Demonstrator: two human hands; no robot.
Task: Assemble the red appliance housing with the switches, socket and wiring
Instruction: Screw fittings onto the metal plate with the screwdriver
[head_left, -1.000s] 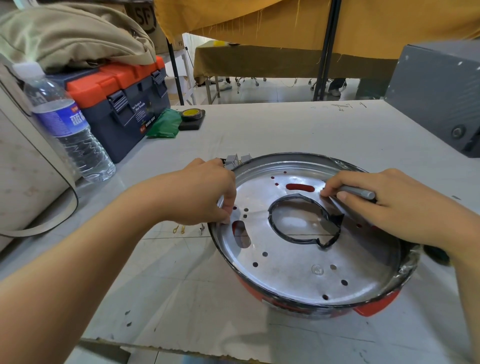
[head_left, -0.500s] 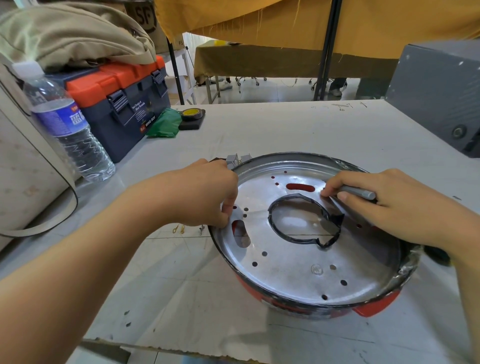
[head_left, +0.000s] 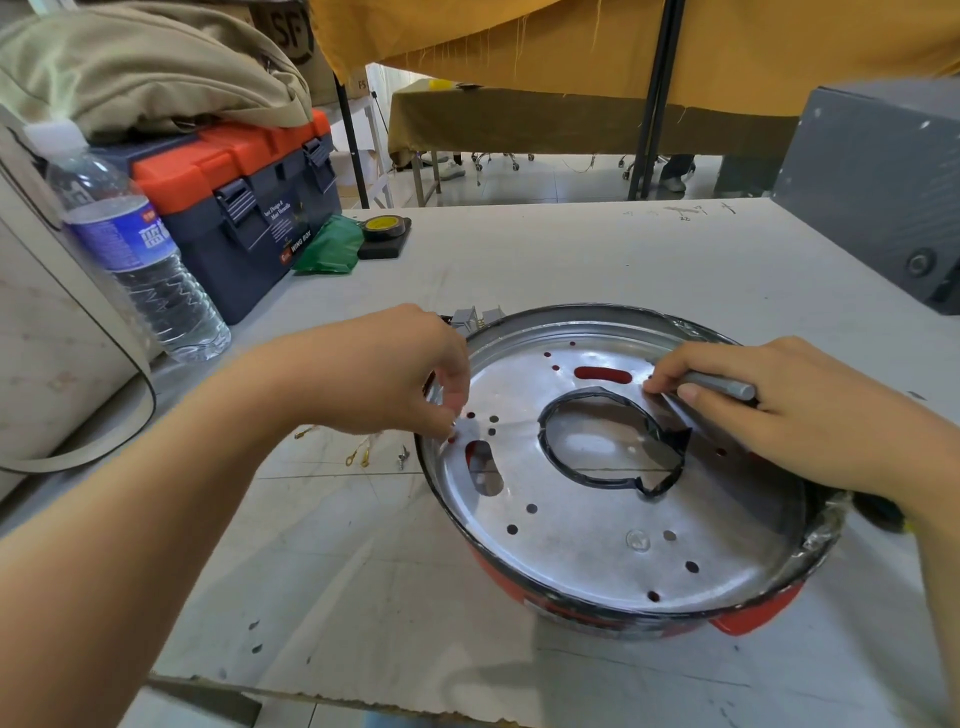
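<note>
The red appliance housing (head_left: 737, 621) lies on the white table (head_left: 571, 260), covered by a round metal plate (head_left: 587, 540) with several holes and a black-edged centre cutout. My left hand (head_left: 384, 374) hovers over the plate's left edge, its fingertips pinching a small metal piece (head_left: 453, 424) beside a hole. My right hand (head_left: 779, 410) rests on the plate's right side and grips a grey tool handle (head_left: 722, 387); the tool's tip is hidden under my fingers. A grey switch part (head_left: 475, 315) sticks up behind the far rim.
Gold ring terminals (head_left: 358, 457) and a screw (head_left: 402, 458) lie left of the housing. A water bottle (head_left: 140, 260), an orange-lidded toolbox (head_left: 244, 208), green cloth (head_left: 330, 247) and a tape roll (head_left: 382, 226) stand far left. A grey box (head_left: 883, 182) sits far right.
My left hand has come off the plate's rim and its fingertips now pinch down by the holes just inside the left edge. My right hand and the housing stay put.
</note>
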